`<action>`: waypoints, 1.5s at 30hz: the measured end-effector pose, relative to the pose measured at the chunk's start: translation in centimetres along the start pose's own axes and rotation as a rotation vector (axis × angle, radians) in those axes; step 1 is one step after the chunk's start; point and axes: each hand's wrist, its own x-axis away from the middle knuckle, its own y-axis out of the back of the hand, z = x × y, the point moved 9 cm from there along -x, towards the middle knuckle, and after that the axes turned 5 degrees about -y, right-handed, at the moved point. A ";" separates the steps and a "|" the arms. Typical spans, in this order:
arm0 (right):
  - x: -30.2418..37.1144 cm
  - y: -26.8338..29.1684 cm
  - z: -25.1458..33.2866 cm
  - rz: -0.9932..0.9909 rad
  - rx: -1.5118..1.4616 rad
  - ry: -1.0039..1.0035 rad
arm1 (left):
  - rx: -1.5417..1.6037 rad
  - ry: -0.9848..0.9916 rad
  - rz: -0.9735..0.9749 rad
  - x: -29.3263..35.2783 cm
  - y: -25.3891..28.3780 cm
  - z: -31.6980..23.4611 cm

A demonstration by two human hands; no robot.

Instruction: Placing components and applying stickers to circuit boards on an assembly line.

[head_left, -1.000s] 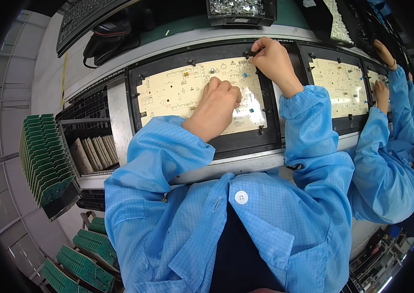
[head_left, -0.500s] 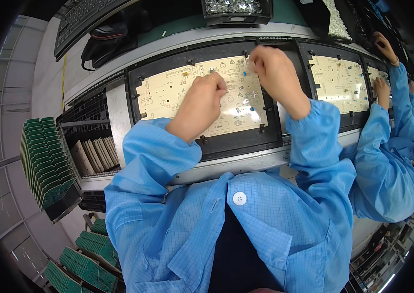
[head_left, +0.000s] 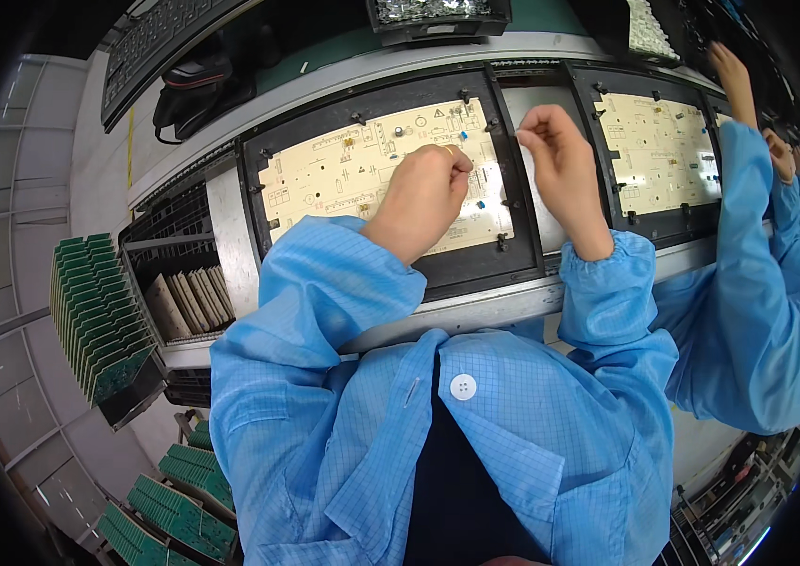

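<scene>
A cream circuit board [head_left: 324, 160] lies in a black frame [head_left: 277, 108] on the line in front of me. Small parts stand on it, among them a grey round capacitor [head_left: 398, 132] and a blue component [head_left: 481, 205]. Over the board's right half is my left hand [head_left: 423, 196], fingertips pinched together close to the surface; whatever they hold is too small to make out. My right hand [head_left: 562, 170] hovers above the gap right of that frame, thumb and fingers curled together, with any small part between them hidden.
Another framed board [head_left: 659, 151] lies to the right, where a co-worker's raised arm [head_left: 739, 90] reaches. A bin of small metal parts [head_left: 437, 14] stands at the back. At left are a keyboard [head_left: 159, 47], a black bag [head_left: 202, 99] and racked green boards [head_left: 103, 321].
My left hand has slid right across the board. My right hand has drawn away from the board's upper right corner to beside the frame. The co-worker's arm has shifted.
</scene>
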 end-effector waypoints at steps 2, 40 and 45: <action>0.3 1.2 -1.5 -0.089 -0.140 -0.152 | -0.017 -0.033 0.024 -0.2 -0.7 -0.3; 0.8 1.0 -2.1 -0.134 -0.163 -0.151 | -0.166 -0.123 0.040 -0.9 -1.1 -1.3; 0.9 0.6 -2.8 -0.097 -0.191 -0.198 | -0.324 -0.239 0.006 -0.5 -2.5 -1.9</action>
